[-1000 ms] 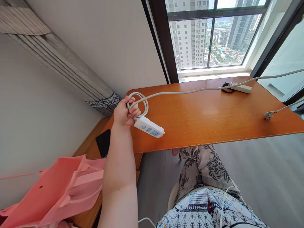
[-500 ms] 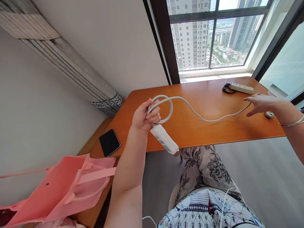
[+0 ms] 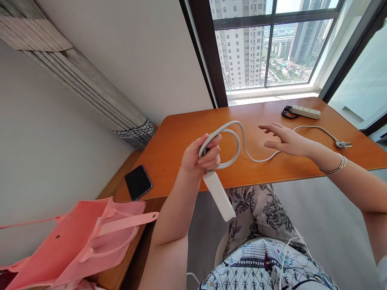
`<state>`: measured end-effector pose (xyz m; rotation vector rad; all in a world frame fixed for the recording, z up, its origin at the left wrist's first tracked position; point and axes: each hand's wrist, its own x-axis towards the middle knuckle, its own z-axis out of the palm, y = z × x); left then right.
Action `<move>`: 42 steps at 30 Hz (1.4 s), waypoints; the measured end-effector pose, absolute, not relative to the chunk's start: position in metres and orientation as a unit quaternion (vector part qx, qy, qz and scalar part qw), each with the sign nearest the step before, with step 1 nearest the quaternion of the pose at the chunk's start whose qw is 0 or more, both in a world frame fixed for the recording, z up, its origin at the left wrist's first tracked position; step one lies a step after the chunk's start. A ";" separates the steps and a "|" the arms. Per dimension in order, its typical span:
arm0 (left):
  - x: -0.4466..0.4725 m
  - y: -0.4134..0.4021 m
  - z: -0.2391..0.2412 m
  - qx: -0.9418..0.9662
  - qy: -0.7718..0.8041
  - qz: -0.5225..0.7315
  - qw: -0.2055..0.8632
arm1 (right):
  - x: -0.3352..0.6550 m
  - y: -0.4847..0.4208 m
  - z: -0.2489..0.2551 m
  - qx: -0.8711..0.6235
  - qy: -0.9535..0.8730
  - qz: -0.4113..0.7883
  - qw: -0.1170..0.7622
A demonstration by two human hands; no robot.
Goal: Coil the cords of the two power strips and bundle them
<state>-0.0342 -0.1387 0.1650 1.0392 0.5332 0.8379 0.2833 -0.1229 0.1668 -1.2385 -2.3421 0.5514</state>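
My left hand point(image 3: 203, 154) is closed around the looped grey cord point(image 3: 236, 139) of a white power strip point(image 3: 219, 196). The strip hangs tilted below that hand, just past the table's front edge. From the loop, the cord runs right across the table, passes behind my right hand point(image 3: 286, 139), and ends in a plug point(image 3: 344, 144) lying near the table's right side. My right hand hovers over the cord with its fingers stretched out and nothing in them.
On the brown table point(image 3: 187, 125), a second, beige power strip point(image 3: 305, 112) with a black cord lies at the back right. A black tablet point(image 3: 138, 182) rests at the left end. Beside it stands an open pink bag point(image 3: 87, 237). A window point(image 3: 269, 52) is behind the table.
My right hand has moved left, away from the plug end. My left hand has shifted slightly right and down, and the hanging strip has turned, with its socket face out of sight.
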 end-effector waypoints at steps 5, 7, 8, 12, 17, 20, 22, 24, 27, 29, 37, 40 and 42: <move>-0.019 -0.146 0.158 0.477 0.233 0.355 0.769 | 0.226 -0.134 0.147 -0.310 -0.800 0.381 0.346; -0.018 -0.146 0.156 0.475 0.226 0.371 0.765 | 0.215 -0.132 0.128 -0.324 -0.739 0.444 0.390; -0.019 -0.146 0.155 0.473 0.223 0.380 0.763 | 0.211 -0.131 0.119 -0.340 -0.706 0.463 0.414; -0.021 -0.146 0.152 0.444 0.212 0.416 0.765 | 0.206 -0.129 0.092 -0.362 -0.654 0.497 0.441; -0.014 -0.147 0.157 0.358 0.188 0.495 0.769 | 0.198 -0.144 0.083 -0.366 -0.692 0.454 0.426; -0.008 -0.143 0.163 0.321 0.181 0.553 0.747 | 0.194 -0.156 0.081 -0.392 -0.763 0.382 0.344; -0.004 -0.140 0.165 0.321 0.176 0.583 0.725 | 0.192 -0.162 0.080 -0.411 -0.805 0.328 0.274; 0.000 -0.138 0.165 0.333 0.175 0.606 0.701 | 0.193 -0.168 0.079 -0.424 -0.832 0.288 0.212; 0.003 -0.137 0.162 0.367 0.175 0.624 0.667 | 0.199 -0.174 0.080 -0.429 -0.860 0.236 0.146; 0.003 -0.136 0.158 0.395 0.178 0.630 0.644 | 0.206 -0.177 0.085 -0.424 -0.875 0.203 0.115; 0.007 -0.125 0.135 0.501 0.174 0.619 0.579 | 0.214 -0.192 0.127 -0.434 -0.899 0.040 0.036; 0.014 -0.129 0.130 0.541 0.174 0.589 0.575 | 0.211 -0.196 0.138 -0.424 -0.903 -0.036 0.056; 0.018 -0.132 0.130 0.560 0.178 0.566 0.579 | 0.209 -0.197 0.144 -0.407 -0.905 -0.077 0.102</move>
